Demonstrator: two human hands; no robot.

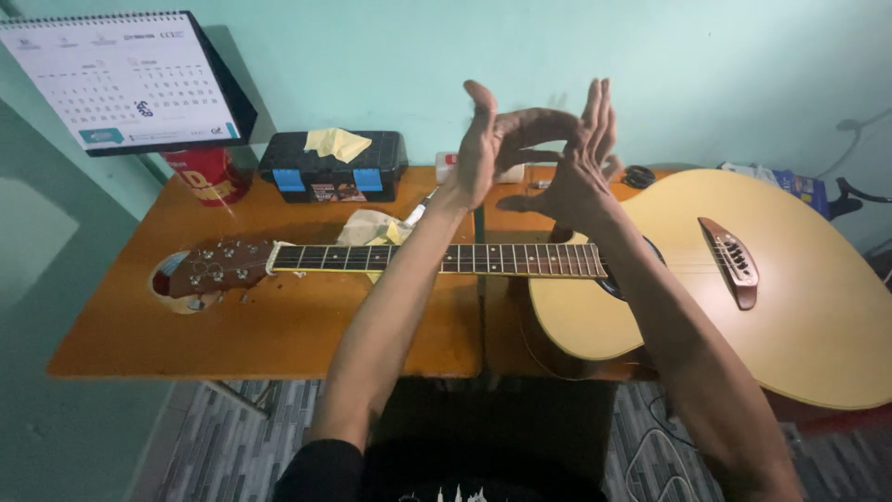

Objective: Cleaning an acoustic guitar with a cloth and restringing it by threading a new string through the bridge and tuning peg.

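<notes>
An acoustic guitar (799,279) lies flat across two orange tables (279,325), its headstock (209,271) to the left and its pale body to the right. Both my hands are raised above the neck (353,257), near the sound hole. My left hand (483,149) is open, palm turned to the right, fingers extended. My right hand (581,158) faces it with fingers straight up. The two hands touch or nearly touch at the thumbs and hold nothing.
A black toolbox (334,167) with a yellow cloth (336,142) on it sits at the back. A red can (209,174) and a desk calendar (121,79) stand at the back left. A crumpled cloth (372,226) lies by the neck. Small items sit behind the guitar body.
</notes>
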